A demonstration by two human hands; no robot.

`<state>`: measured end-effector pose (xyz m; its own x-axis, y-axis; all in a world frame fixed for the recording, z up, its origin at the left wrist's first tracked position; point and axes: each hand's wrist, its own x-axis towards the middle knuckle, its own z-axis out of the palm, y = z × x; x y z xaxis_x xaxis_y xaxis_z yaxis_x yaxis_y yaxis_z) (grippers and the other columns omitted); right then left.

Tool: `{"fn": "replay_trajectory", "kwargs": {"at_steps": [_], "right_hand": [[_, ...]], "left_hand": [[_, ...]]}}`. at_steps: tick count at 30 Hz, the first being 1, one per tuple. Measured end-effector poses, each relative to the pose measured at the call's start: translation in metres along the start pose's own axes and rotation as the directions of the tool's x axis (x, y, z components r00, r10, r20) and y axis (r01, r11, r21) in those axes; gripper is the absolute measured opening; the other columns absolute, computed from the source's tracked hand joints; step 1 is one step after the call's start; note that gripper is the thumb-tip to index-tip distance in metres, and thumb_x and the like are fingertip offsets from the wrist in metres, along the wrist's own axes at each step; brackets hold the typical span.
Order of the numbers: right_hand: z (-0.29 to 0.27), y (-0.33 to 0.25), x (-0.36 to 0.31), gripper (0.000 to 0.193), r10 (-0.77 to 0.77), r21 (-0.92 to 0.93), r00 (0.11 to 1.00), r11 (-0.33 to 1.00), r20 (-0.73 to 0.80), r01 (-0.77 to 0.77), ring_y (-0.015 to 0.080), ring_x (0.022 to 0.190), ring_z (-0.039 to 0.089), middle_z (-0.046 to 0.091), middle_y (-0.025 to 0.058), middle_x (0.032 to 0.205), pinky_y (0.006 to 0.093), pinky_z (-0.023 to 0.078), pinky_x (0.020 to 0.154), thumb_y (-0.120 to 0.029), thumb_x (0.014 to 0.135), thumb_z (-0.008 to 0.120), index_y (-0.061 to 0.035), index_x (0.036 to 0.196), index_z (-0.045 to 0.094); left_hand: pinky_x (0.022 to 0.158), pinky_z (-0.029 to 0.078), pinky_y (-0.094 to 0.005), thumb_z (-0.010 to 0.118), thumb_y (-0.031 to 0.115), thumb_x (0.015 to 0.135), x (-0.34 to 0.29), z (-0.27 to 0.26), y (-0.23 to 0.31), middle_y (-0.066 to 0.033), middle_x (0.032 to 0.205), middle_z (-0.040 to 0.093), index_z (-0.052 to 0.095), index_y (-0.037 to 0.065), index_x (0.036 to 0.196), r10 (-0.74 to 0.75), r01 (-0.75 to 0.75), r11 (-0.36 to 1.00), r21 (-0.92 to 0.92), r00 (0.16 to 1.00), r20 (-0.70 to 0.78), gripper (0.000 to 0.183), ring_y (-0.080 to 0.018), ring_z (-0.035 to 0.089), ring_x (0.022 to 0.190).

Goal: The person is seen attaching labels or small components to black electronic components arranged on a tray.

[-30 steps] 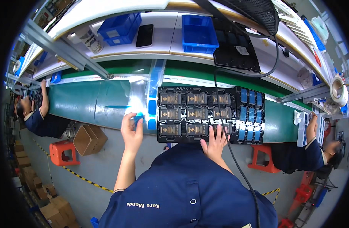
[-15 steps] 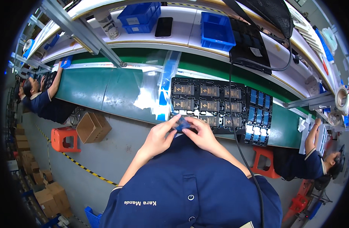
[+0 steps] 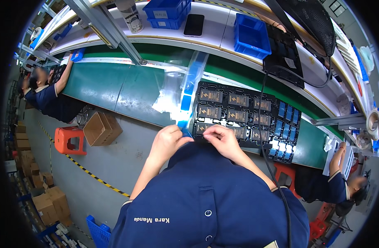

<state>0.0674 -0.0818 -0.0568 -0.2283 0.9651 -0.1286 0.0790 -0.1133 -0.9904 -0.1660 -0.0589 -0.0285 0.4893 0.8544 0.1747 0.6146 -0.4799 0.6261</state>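
My left hand (image 3: pixel 168 141) is closed, its thumb and fingers pinching a small blue film piece (image 3: pixel 186 133) by the near edge of the bench. Just beyond it, a clear strip with blue rectangles (image 3: pixel 188 87) runs away across the green surface. My right hand (image 3: pixel 222 139) is pinched closed at the near left corner of a black tray (image 3: pixel 226 108); whether anything is between its fingertips is hidden. Black flat battery-like packs with gold print (image 3: pixel 210 111) sit in rows in that tray. Beside it on the right lies a second black tray with blue-faced pieces (image 3: pixel 286 129).
Crumpled clear film (image 3: pixel 166 97) lies left of the strip. A shelf above holds blue bins (image 3: pixel 252 36), a phone (image 3: pixel 194 25) and a cup (image 3: pixel 131 18). A black cable (image 3: pixel 262 99) hangs across the tray. Co-workers sit at left (image 3: pixel 45 93) and right (image 3: pixel 321 182).
My hands have moved apart; the dark blue piece both were fingering is no longer between them. The right hand has shifted right, and the view has shifted slightly.
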Motion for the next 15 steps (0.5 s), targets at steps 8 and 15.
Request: {"fn": "replay_trajectory", "kwargs": {"at_steps": [8, 15], "right_hand": [[0.011, -0.015, 0.008, 0.022, -0.136, -0.145, 0.988, 0.979, 0.075, 0.146, 0.0169, 0.086, 0.065, 0.067, 0.0095, 0.097, 0.0278, 0.052, 0.075, -0.004, 0.081, 0.069, -0.0015, 0.103, 0.068], [0.013, -0.006, 0.004, 0.014, -0.270, -0.211, 0.958, 0.946, -0.095, 0.245, 0.0179, 0.083, 0.066, 0.069, 0.0100, 0.092, 0.0266, 0.052, 0.073, -0.001, 0.080, 0.068, -0.0015, 0.093, 0.072]], "left_hand": [[0.061, 0.048, -0.0357, 0.078, 0.012, 0.068, 0.023, 0.001, 0.006, -0.0084, 0.072, 0.057, 0.064, 0.000, 0.072, 0.192, -0.194, 0.980, -0.044, 0.981, -0.039, 0.019, -0.0261, 0.059, 0.069], [0.058, 0.047, -0.0363, 0.079, 0.021, 0.068, 0.024, 0.005, -0.006, -0.0078, 0.066, 0.053, 0.062, 0.002, 0.065, 0.151, -0.153, 0.988, -0.018, 0.986, -0.072, 0.026, -0.0251, 0.057, 0.064]]}}
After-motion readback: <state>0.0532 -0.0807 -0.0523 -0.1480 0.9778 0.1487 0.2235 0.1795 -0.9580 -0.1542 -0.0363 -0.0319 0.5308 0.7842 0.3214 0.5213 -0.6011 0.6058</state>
